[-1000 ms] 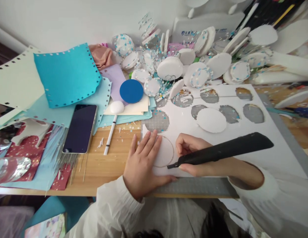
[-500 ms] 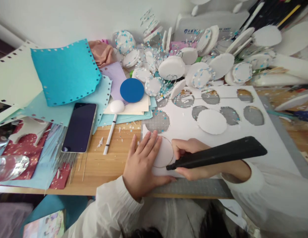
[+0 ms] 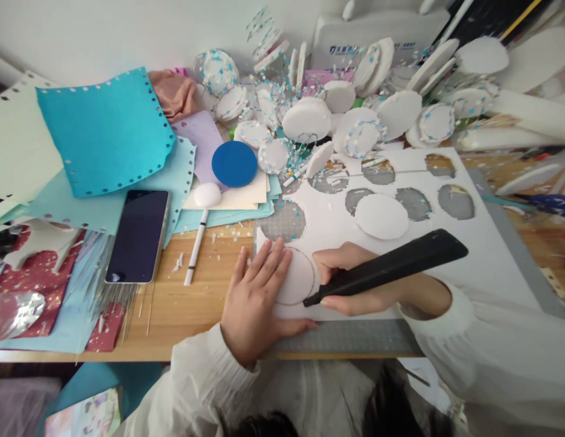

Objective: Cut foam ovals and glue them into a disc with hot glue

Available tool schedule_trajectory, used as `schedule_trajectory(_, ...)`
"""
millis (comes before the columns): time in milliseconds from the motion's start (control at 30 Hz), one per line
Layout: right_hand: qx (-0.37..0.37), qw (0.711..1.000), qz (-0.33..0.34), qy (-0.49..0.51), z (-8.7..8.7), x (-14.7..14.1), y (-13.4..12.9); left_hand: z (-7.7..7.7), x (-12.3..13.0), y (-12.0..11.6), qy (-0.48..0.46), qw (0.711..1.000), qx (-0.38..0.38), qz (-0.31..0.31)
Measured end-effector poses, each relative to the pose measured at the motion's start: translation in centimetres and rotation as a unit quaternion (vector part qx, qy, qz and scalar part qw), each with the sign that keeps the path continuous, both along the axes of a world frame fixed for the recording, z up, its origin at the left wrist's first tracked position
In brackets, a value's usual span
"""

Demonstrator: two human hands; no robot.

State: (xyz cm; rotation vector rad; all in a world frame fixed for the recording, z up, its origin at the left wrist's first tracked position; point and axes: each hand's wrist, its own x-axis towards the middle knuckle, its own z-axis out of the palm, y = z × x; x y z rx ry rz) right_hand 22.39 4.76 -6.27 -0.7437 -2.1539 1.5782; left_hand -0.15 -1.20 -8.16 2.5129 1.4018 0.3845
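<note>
My left hand (image 3: 257,297) lies flat with its fingers spread, over the left part of a round outline (image 3: 300,273) on a white foam sheet (image 3: 332,221). In my right hand (image 3: 350,282) is a black cutter (image 3: 395,261) with a long tapered handle, tilted up to the right. Its tip is at the lower right edge of the outline; the blade itself cannot be made out. A loose white disc (image 3: 381,216) rests on the sheet, close to several ragged round holes. Beneath the sheet is a grey cutting mat (image 3: 355,340).
Left of my hands are a phone (image 3: 137,237), a white stick with a rounded head (image 3: 200,237), a blue disc (image 3: 234,164) and punched coloured sheets (image 3: 109,133). White discs wound with blue-dotted wire (image 3: 218,73) crowd the back, before a white router-like box (image 3: 382,39).
The view has shifted slightly. The cutter's rear end has dropped and swung left as my right hand turned a little, its tip staying on the outline. My left hand stays pressed on the sheet.
</note>
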Motion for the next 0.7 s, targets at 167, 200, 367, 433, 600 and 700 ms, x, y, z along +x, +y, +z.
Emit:
schedule_trajectory(167, -0.062, 0.997, -0.019, 0.033, -0.5, 0.6, 0.2, 0.0, 0.0, 0.0, -0.001, 1.000, -0.004, 0.000)
schedule_trajectory(200, -0.082, 0.995, -0.025, 0.043, -0.6, 0.7, 0.3, 0.0, 0.0, 0.0, -0.002, 1.000, -0.003, 0.000)
schedule_trajectory(367, -0.109, 0.992, -0.030, 0.060, -0.7, 1.3, 0.6, 0.0, 0.0, 0.0, -0.003, 1.000, 0.000, 0.001)
schedule_trajectory(433, -0.087, 0.994, -0.022, 0.056, -0.7, 1.2, 0.6, 0.0, 0.0, 0.0, -0.002, 1.000, -0.002, 0.002)
schedule_trajectory(600, -0.080, 0.996, -0.018, 0.033, -0.5, 0.7, 0.4, 0.0, 0.0, 0.0, -0.002, 1.000, -0.002, 0.003)
schedule_trajectory(700, -0.074, 0.997, -0.012, 0.024, -0.5, 0.7, 0.3, 0.0, 0.0, 0.0, -0.003, 1.000, -0.001, 0.004)
